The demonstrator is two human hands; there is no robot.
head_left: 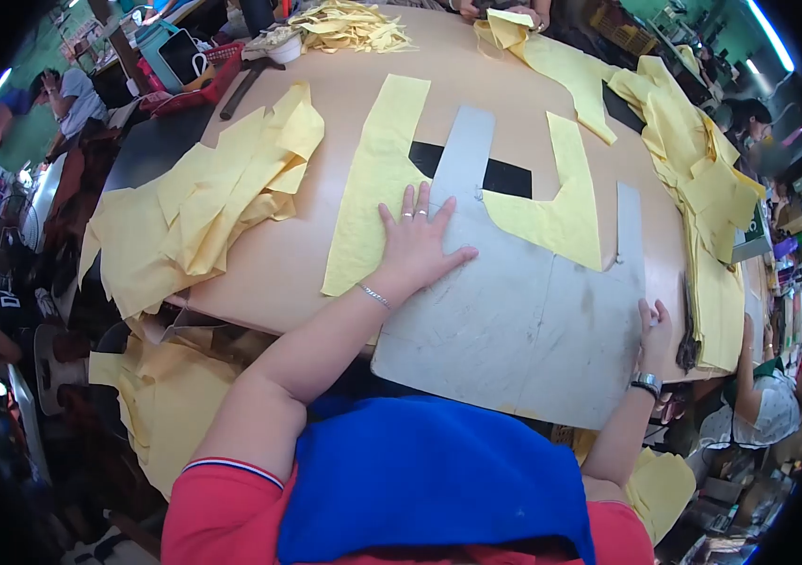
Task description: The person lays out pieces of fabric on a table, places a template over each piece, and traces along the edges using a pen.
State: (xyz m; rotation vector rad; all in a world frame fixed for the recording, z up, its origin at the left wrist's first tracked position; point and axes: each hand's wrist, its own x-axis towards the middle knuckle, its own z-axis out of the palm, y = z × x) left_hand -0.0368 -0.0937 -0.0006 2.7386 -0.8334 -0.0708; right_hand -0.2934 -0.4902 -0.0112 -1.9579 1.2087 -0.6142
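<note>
A large grey pattern template (514, 320) with two upright strips lies over a piece of yellow cloth (377, 179) and overhangs the table's near edge. My left hand (417, 240) rests flat on the template, fingers spread, beside the base of its longer strip. At the template's right edge is my right hand (655, 330), its fingers bent closely together. A small pale spot shows between them, too small to name. More yellow cloth (561, 217) shows between the strips, next to a black patch (509, 177) on the table.
Piles of yellow cloth lie left (203, 207) and right (693, 160) on the table (344, 122). A dark-handled hammer-like tool (248, 89) and yellow scraps (349, 26) lie at the back. Across the table, another person's hands (537, 11) hold cloth. Other people sit on both sides.
</note>
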